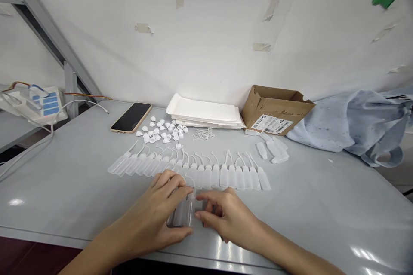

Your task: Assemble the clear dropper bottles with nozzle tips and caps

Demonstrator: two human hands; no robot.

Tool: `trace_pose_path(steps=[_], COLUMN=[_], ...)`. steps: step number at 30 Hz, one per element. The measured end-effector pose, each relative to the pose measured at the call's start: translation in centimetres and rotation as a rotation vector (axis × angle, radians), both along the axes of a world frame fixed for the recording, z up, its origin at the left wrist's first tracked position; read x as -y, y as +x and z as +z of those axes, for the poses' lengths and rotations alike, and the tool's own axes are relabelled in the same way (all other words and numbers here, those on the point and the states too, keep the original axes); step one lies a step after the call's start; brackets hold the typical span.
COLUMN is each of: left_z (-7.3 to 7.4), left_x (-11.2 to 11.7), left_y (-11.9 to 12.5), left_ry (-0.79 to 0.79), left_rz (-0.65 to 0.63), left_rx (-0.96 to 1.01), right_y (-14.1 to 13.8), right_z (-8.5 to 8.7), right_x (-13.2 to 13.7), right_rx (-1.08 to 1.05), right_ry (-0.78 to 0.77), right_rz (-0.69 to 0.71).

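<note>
Near the front of the table, my left hand (161,210) is closed around a small group of clear plastic bottles (183,214), fingers over the top and thumb at the lower end. A thin white tube curves up from the neck of the rightmost bottle. My right hand (226,215) is just to its right, index fingertip close to the neck and thumb apart from it; I see nothing between them. Beyond my hands, a row of similar translucent bottles (232,176) lies side by side, each with a thin tube sticking out.
White caps (161,131) are scattered behind the row, beside short white tubes (204,134). A phone (131,117), white padded envelopes (206,111), a cardboard box (274,109) and loose bottles (274,148) stand farther back. Blue cloth (342,120) lies right; a power strip (45,105) sits left.
</note>
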State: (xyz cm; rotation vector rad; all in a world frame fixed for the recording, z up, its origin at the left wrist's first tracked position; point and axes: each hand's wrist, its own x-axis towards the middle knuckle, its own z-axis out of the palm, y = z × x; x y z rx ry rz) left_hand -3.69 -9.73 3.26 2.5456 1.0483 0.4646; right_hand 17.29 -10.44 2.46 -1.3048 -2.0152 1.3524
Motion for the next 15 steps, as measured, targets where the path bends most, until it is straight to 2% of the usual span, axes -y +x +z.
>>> trace_pose_path(steps=[5, 15], left_z=[-0.11, 0.41], left_x=[0.08, 0.12], left_y=[-0.62, -0.48], left_ry=[-0.031, -0.037], left_rz=[0.003, 0.012], left_rx=[-0.028, -0.036], right_y=[-0.1, -0.29], right_z=[-0.62, -0.85], right_x=[0.19, 0.47], right_rx=[0.041, 0.092], right_ry=[0.191, 0.289], right_rz=[0.017, 0.044])
